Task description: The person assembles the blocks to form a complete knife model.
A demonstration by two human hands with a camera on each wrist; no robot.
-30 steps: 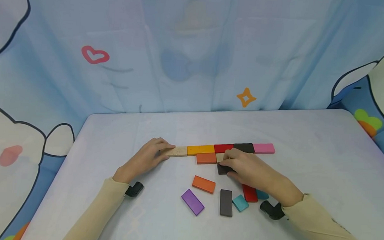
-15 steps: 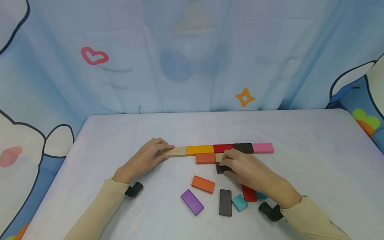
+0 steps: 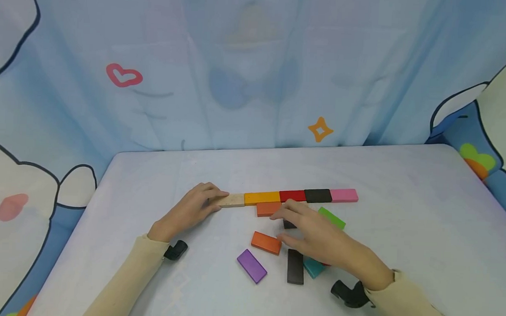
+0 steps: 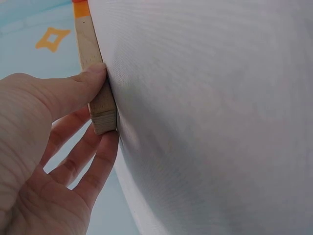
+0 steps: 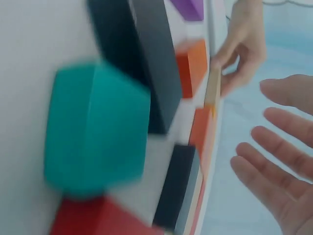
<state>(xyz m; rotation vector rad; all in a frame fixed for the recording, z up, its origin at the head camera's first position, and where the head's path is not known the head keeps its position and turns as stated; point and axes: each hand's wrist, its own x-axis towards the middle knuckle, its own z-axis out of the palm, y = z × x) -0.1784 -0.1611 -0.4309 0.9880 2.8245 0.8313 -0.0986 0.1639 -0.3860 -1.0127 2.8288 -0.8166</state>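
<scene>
A pale blue curtain (image 3: 162,113) hung behind the white-covered table (image 3: 410,219), where we saw a yellow block (image 3: 262,198) within a row. Touching its left end lay a wooden block (image 3: 234,200), which the left hand (image 3: 190,209) pinched between thumb and fingers. Rightward from the yellow block ran a red block (image 3: 292,195), a black block (image 3: 318,195) and a pink block (image 3: 344,195). To the yellow block's near right, we saw the right hand (image 3: 317,232) with fingers spread. Just in front of the yellow block lay an orange block (image 3: 269,209); a purple block (image 3: 252,266) lay well nearer us.
</scene>
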